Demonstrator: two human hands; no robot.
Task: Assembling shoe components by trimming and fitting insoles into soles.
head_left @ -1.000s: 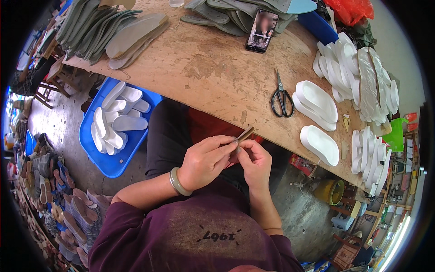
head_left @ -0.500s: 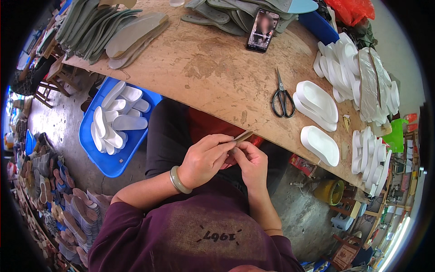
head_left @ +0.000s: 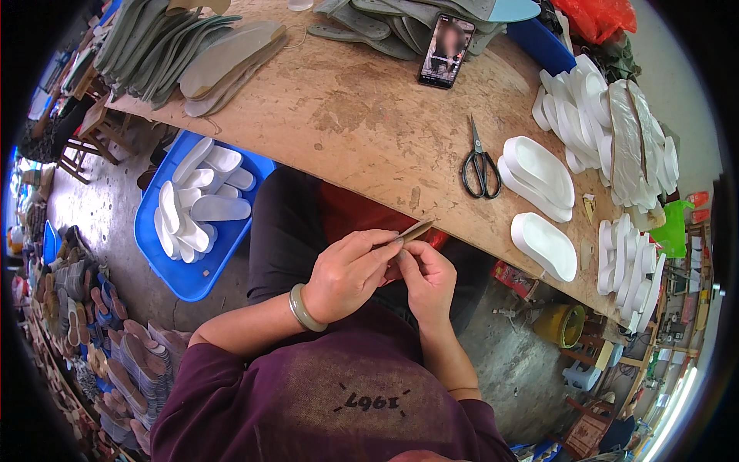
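My left hand [head_left: 350, 271] and my right hand [head_left: 426, 279] meet over my lap, just below the table's front edge. Between their closed fingers is a thin, flat brown piece with a pale edge [head_left: 418, 229], seen nearly edge-on; its tip points up and right. Most of it is hidden by my fingers, so its kind cannot be made out. Nearest on the wooden table [head_left: 339, 115] lie black-handled scissors [head_left: 480, 165], tip away from me. To their right are a white sole-shaped piece [head_left: 543, 246] and a stacked pair of white sole-shaped pieces [head_left: 539, 175].
A blue tub [head_left: 188, 286] of white sole pieces stands left of my legs. Grey insoles [head_left: 169, 54] pile up at the far left. A phone [head_left: 446, 50] rests at the back by more grey insoles [head_left: 369, 27]. White soles [head_left: 573, 108] crowd the right side.
The brown piece has shifted and tilted slightly up and to the right between my fingers. Both hands keep nearly the same place and grip.
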